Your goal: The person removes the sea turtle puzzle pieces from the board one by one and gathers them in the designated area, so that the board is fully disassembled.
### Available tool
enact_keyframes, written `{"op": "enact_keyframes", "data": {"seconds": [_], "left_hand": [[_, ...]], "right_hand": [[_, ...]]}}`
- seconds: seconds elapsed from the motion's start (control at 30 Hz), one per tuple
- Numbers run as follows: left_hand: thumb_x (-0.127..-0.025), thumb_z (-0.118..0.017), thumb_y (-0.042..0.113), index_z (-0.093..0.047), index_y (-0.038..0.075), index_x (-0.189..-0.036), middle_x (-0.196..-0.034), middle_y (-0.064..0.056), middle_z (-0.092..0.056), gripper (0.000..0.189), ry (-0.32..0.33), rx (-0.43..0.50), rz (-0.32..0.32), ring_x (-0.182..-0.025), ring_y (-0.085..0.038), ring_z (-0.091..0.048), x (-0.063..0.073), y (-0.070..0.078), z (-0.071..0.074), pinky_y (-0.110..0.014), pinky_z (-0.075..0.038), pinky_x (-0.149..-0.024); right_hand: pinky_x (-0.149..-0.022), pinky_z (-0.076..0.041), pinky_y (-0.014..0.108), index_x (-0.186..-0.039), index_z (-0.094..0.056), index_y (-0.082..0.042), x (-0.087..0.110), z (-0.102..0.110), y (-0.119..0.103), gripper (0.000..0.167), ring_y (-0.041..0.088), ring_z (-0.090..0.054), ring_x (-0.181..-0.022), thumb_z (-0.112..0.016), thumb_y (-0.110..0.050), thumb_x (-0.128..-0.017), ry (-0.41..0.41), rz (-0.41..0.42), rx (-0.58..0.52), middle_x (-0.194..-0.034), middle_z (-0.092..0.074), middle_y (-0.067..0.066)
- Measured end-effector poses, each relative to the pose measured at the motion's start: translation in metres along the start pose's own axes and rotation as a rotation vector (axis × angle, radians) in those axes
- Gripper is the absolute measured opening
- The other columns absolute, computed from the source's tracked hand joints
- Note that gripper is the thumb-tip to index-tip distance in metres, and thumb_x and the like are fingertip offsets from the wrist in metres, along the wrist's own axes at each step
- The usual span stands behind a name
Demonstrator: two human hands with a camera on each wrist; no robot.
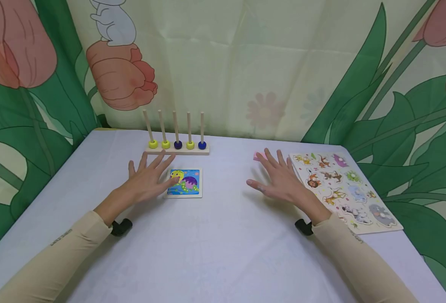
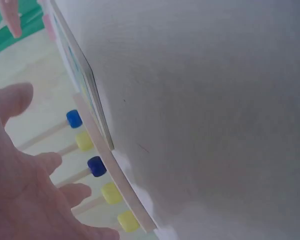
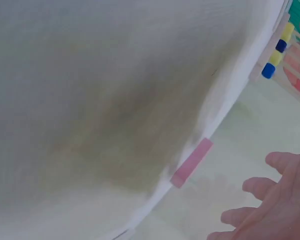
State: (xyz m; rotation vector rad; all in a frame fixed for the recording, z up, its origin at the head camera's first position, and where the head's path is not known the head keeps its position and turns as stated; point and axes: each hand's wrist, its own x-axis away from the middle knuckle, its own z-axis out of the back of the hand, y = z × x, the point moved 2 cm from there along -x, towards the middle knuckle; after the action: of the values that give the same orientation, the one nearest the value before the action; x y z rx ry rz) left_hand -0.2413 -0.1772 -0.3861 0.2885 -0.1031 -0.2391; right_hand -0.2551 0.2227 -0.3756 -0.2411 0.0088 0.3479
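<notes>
My left hand [image 1: 146, 181] hovers above the table with its fingers spread and holds nothing. Its thumb overlaps a small square picture puzzle [image 1: 189, 190] in the head view. Just beyond its fingertips stands a wooden peg rack [image 1: 177, 152] of upright pegs, each with one yellow or dark blue bead [image 1: 202, 145] at its base. The right hand [image 1: 280, 179] is likewise spread in the air, holding nothing. Behind its fingers lies a pink block [image 3: 192, 163], partly hidden in the head view. Right beside that hand is a large animal puzzle board [image 1: 327, 206], partly covered by the forearm.
A white cloth covers the table [image 1: 223, 256]. Close behind its far edge hangs a curtain [image 1: 215, 63] printed with tulips and a rabbit. Dark wrist cameras [image 1: 121, 227] sit under both sleeve cuffs.
</notes>
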Motion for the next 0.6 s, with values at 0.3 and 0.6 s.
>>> {"op": "enact_keyframes", "data": {"seconds": [0.3, 0.6], "left_hand": [[-0.095, -0.056, 0.072, -0.014, 0.017, -0.172, -0.18, -0.018, -0.005, 0.103, -0.086, 0.006, -0.002, -0.16, -0.062, 0.006, 0.0, -0.001, -0.003, -0.088, 0.006, -0.117], [-0.093, -0.061, 0.072, -0.013, 0.014, -0.172, -0.179, -0.023, -0.001, 0.109, -0.137, 0.022, -0.03, -0.16, -0.062, 0.007, 0.001, -0.004, -0.004, -0.087, 0.006, -0.118]], "right_hand": [[-0.13, -0.007, 0.071, -0.171, -0.024, -0.024, -0.006, -0.001, -0.018, 0.095, 0.048, -0.006, -0.166, -0.061, -0.07, -0.096, -0.006, 0.062, -0.066, -0.18, -0.016, 0.011], [-0.132, -0.019, 0.064, -0.169, -0.031, -0.023, -0.015, -0.004, -0.035, 0.086, 0.044, -0.018, -0.165, -0.063, -0.061, -0.099, -0.016, 0.124, -0.119, -0.177, -0.026, 0.013]]}}
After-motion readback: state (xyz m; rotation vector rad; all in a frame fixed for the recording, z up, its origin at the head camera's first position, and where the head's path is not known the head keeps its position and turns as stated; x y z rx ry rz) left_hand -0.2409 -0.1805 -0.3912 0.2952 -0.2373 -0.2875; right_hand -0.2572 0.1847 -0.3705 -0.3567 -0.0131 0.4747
